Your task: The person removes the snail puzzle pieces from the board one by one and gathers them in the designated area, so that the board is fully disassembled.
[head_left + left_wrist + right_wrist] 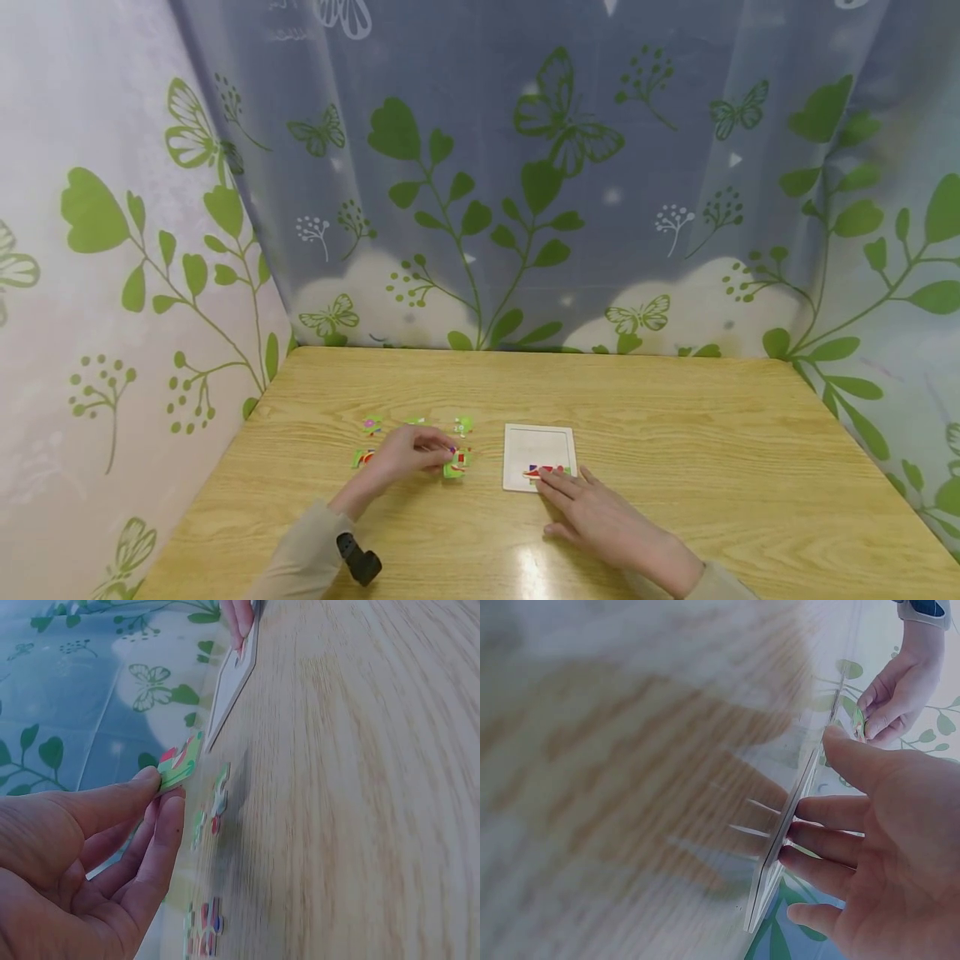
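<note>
My left hand point(405, 457) pinches a green, red and white jigsaw piece point(180, 765) between thumb and fingertips. In the left wrist view the piece is tilted and raised over the tabletop. To its right lies a pale, square puzzle tray point(523, 446) with a raised rim. Joined red, blue and green pieces point(551, 471) lie along the tray's near right part. My right hand point(600, 510) rests its outstretched fingertips on those pieces, covering some of them. In the right wrist view its fingers point(829, 814) reach over the tray's edge with the thumb spread apart.
Several loose jigsaw pieces lie around my left hand, among them a green one with a pink spot point(372, 425), a green and white one point(463, 427) and a red and green one point(363, 458). The wooden table point(675, 417) meets leaf-print curtains point(480, 250) behind.
</note>
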